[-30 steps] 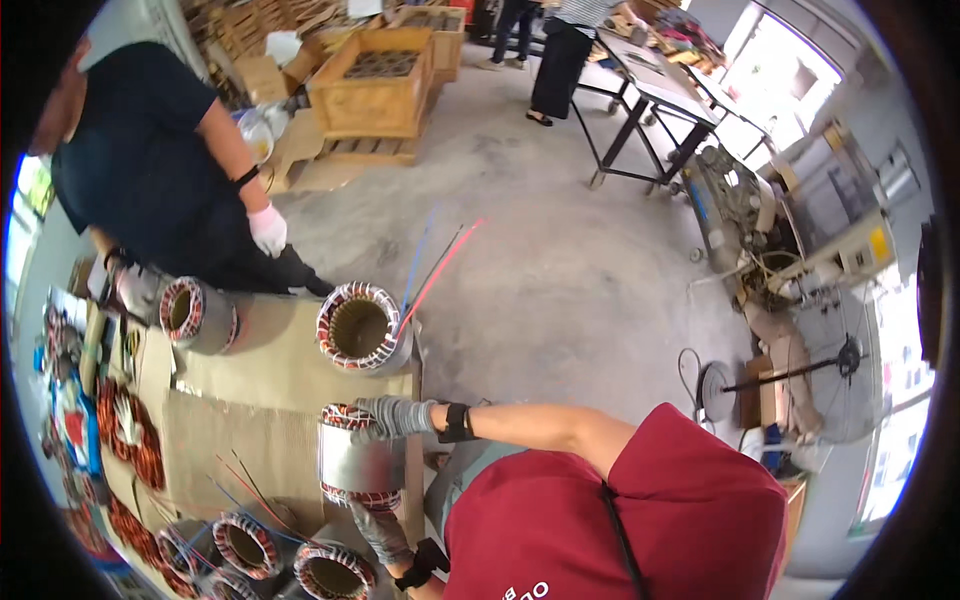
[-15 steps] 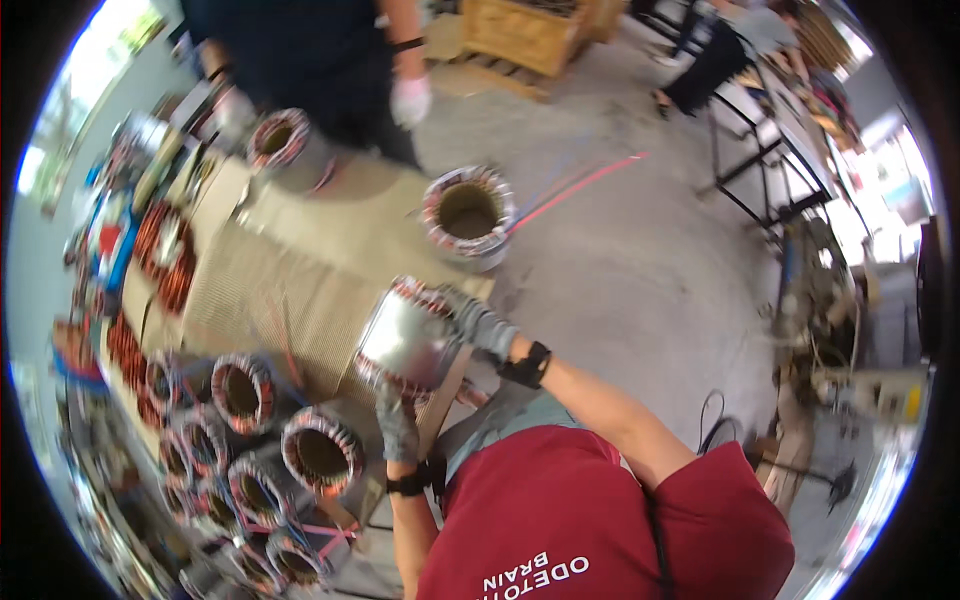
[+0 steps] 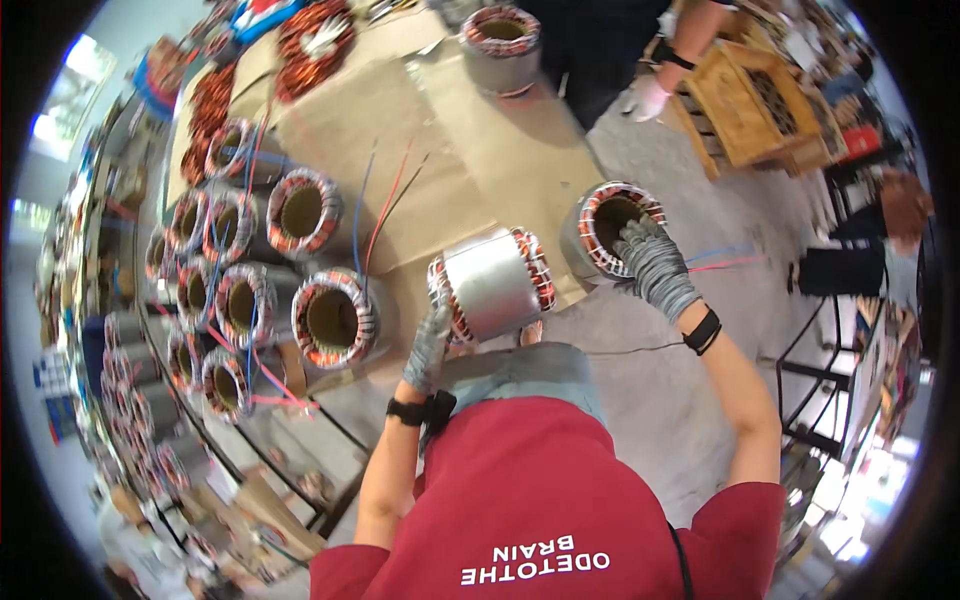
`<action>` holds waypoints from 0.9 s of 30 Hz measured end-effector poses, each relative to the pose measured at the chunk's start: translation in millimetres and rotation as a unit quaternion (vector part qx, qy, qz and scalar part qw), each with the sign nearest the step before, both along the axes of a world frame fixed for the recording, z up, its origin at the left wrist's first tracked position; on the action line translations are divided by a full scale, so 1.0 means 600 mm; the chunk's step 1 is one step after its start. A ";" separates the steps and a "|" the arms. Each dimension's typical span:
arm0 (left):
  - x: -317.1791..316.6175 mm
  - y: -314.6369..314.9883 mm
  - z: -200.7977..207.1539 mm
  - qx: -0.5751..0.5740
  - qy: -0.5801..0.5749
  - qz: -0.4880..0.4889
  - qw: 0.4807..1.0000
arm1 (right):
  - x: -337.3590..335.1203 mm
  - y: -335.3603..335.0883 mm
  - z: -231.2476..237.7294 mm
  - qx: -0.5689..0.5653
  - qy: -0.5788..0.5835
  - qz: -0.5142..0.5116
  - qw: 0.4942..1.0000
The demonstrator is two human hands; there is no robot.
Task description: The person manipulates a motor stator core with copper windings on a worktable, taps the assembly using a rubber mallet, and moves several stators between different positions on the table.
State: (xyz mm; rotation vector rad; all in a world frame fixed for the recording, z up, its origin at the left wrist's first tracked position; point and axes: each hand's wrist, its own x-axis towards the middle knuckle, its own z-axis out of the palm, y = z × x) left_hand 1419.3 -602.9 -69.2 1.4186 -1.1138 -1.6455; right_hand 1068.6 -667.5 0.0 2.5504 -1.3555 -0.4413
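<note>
A silver motor stator (image 3: 494, 286) with laced copper end windings lies on its side by the near table edge. My left hand (image 3: 430, 345), in a grey glove, rests against its left winding, fingers stretched out. To its right stands another stator (image 3: 612, 225), bore upward, with blue and red leads trailing right. My right hand (image 3: 655, 268), also gloved, is closed over that stator's near rim, its fingertips reaching into the bore. The thumb is hidden.
Several upright stators (image 3: 335, 318) crowd the table's left side, with loose leads rising. Brown cardboard (image 3: 400, 170) covers the tabletop. Copper coils (image 3: 312, 50) lie at the far left. A co-worker's gloved hand (image 3: 645, 98) hangs beyond the table, near one more stator (image 3: 502, 50) and a wooden crate (image 3: 750, 105).
My right hand has left the lying stator and moved onto the standing stator's rim. My left hand stays at the lying one. The whole view has turned toward the left side of the table.
</note>
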 end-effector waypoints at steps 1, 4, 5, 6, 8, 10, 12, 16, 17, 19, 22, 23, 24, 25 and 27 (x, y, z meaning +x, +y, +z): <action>0.000 0.005 -0.022 -0.006 0.047 0.024 0.999 | 0.000 -0.005 0.000 0.010 -0.004 0.022 1.000; -0.003 0.010 -0.051 -0.054 0.031 0.049 0.997 | 0.008 -0.018 0.012 0.157 -0.098 -0.070 0.980; -0.007 0.014 -0.049 -0.019 0.068 0.072 0.995 | 0.013 -0.016 0.018 0.142 -0.117 -0.072 0.980; -0.010 0.015 -0.050 0.012 0.106 0.095 0.990 | 0.014 -0.016 0.018 0.126 -0.136 -0.074 0.980; -0.011 0.018 -0.058 -0.007 0.065 0.087 0.994 | 0.012 -0.017 -0.001 0.113 -0.159 -0.065 0.979; -0.030 0.018 -0.025 -0.047 0.030 0.119 0.991 | 0.009 -0.014 -0.018 0.016 -0.178 -0.062 0.982; -0.031 0.018 -0.013 -0.028 0.060 0.129 0.989 | 0.023 -0.016 -0.026 0.051 -0.210 -0.096 0.972; -0.029 0.018 0.009 0.068 0.043 0.118 0.990 | 0.080 -0.026 -0.017 -0.021 -0.171 -0.153 0.973; -0.032 0.020 0.010 0.057 0.059 0.124 0.989 | 0.094 -0.032 -0.012 -0.008 -0.168 -0.184 0.968; -0.037 0.027 -0.001 0.042 0.116 0.148 0.981 | 0.103 -0.033 -0.012 0.008 -0.163 -0.215 0.963; -0.032 0.038 -0.007 -0.021 0.045 0.097 0.994 | 0.093 -0.028 -0.027 -0.088 -0.178 -0.132 0.971; -0.030 0.047 -0.026 -0.029 -0.010 0.083 0.996 | 0.091 -0.027 -0.027 -0.051 -0.169 -0.155 0.972; -0.037 0.043 -0.016 -0.026 -0.003 0.076 0.997 | 0.083 -0.025 -0.024 -0.050 -0.162 -0.162 0.972; -0.044 0.046 0.010 -0.022 0.040 0.104 0.994 | 0.083 -0.031 -0.028 -0.027 -0.179 -0.173 0.968; -0.045 0.048 0.029 0.017 0.111 0.127 0.986 | 0.089 -0.039 -0.026 0.002 -0.188 -0.191 0.963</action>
